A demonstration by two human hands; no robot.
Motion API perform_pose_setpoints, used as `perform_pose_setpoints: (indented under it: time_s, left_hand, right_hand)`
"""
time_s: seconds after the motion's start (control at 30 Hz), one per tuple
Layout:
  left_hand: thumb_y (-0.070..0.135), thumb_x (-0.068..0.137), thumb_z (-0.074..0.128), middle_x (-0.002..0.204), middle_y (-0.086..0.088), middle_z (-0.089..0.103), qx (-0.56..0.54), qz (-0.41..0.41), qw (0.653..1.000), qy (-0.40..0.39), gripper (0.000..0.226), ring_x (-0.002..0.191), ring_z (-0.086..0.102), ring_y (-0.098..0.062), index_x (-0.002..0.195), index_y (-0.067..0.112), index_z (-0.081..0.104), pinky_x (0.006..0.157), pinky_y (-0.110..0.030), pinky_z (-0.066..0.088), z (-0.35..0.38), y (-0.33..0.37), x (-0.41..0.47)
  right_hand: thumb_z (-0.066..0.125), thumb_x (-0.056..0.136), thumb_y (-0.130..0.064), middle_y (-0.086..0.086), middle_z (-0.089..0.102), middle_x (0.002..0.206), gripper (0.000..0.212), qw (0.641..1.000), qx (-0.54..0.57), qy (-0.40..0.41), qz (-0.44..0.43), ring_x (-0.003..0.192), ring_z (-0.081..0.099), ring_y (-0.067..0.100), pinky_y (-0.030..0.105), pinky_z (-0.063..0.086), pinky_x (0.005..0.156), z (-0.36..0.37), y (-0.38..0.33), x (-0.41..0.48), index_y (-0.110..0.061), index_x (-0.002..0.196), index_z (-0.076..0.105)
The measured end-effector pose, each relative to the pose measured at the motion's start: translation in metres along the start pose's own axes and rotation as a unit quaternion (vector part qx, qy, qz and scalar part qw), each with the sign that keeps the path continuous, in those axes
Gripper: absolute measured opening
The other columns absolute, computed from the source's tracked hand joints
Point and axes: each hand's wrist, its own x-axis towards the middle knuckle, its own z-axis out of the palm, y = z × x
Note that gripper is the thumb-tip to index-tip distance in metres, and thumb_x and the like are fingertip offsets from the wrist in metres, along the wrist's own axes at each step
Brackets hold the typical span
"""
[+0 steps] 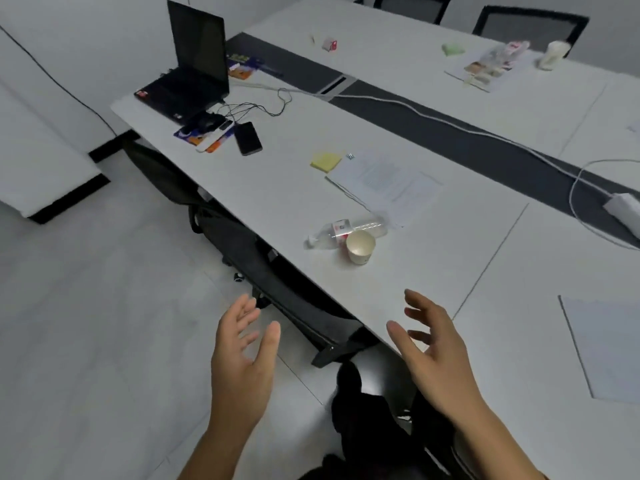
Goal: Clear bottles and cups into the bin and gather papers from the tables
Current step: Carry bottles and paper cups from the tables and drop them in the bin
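oddly blurred, both empty hands (332,355) hover near the cup (361,247).

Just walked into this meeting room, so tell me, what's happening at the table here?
A person is standing at a white table, both hands open and empty: the left hand over the floor, the right hand at the table edge. Ahead lie a clear plastic bottle on its side and a paper cup tipped against it, with papers just beyond. Nothing is picked up yet.
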Motion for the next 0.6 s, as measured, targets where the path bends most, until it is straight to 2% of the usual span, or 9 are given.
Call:
perform_pose_setpoints:
  time_s: [0.13, 0.27, 0.3, 0.43, 0.5, 0.6]
  left_hand:
    - [0.019, 0.093, 0.065, 0.137, 0.015, 0.051, 0.037, 0.002, 0.999, -0.035, 0.056, 0.122, 0.052, 0.003, 0.144, 0.026, 0.042, 0.098, -0.023, 0.044, 0.036, -0.005, 0.087]
    - [0.017, 0.093, 0.066, 0.138, 0.01, 0.052, 0.035, -0.047, 0.994, -0.093, 0.058, 0.121, 0.054, -0.001, 0.144, 0.026, 0.041, 0.086, -0.014, 0.049, 0.068, 0.0, 0.164]
    - [0.016, 0.092, 0.067, 0.139, 0.008, 0.051, 0.051, -0.046, 0.992, -0.109, 0.058, 0.122, 0.054, -0.002, 0.144, 0.023, 0.041, 0.087, -0.016, 0.05, 0.077, 0.0, 0.185]
    - [0.022, 0.089, 0.07, 0.146, 0.005, 0.038, 0.185, -0.037, 0.963, -0.193, 0.071, 0.126, 0.047, -0.008, 0.15, 0.019, 0.034, 0.103, -0.039, 0.048, 0.113, -0.023, 0.249]
    - [0.025, 0.086, 0.075, 0.15, -0.001, 0.033, 0.23, -0.042, 0.943, -0.239, 0.083, 0.132, 0.041, -0.013, 0.153, 0.019, 0.027, 0.108, -0.041, 0.043, 0.131, -0.043, 0.272]
    - [0.028, 0.078, 0.082, 0.156, -0.009, 0.025, 0.304, -0.02, 0.9, -0.311, 0.106, 0.145, 0.023, -0.022, 0.156, 0.012, 0.013, 0.119, -0.041, 0.025, 0.162, -0.078, 0.303]
  right_hand:
    - [0.068, 0.091, -0.038, -0.021, 0.048, 0.137, 0.056, 0.999, -0.015, 0.001, 0.033, 0.12, 0.052, -0.006, 0.022, 0.049, 0.092, 0.023, 0.02, 0.072, -0.037, 0.142, 0.046]
    - [0.07, 0.09, -0.038, -0.012, 0.046, 0.139, 0.063, 0.997, -0.041, -0.002, 0.062, 0.118, 0.051, -0.001, 0.018, 0.045, 0.087, 0.036, 0.023, 0.144, -0.034, 0.145, 0.041]
    - [0.07, 0.089, -0.039, -0.011, 0.046, 0.141, 0.065, 0.997, -0.045, 0.001, 0.063, 0.117, 0.051, -0.001, 0.018, 0.045, 0.089, 0.039, 0.024, 0.162, -0.033, 0.146, 0.04]
    - [0.074, 0.085, -0.044, -0.008, 0.041, 0.146, 0.078, 0.993, -0.058, 0.006, 0.1, 0.123, 0.05, 0.005, 0.032, 0.049, 0.098, 0.054, 0.03, 0.213, -0.031, 0.15, 0.034]
    - [0.077, 0.08, -0.047, -0.008, 0.035, 0.149, 0.089, 0.992, -0.059, -0.002, 0.109, 0.131, 0.045, 0.008, 0.034, 0.047, 0.103, 0.066, 0.036, 0.228, -0.031, 0.153, 0.028]
    - [0.085, 0.071, -0.049, 0.002, 0.015, 0.162, 0.117, 0.987, -0.101, -0.036, 0.118, 0.149, 0.021, 0.018, 0.037, 0.036, 0.113, 0.082, 0.051, 0.25, -0.029, 0.159, 0.009]
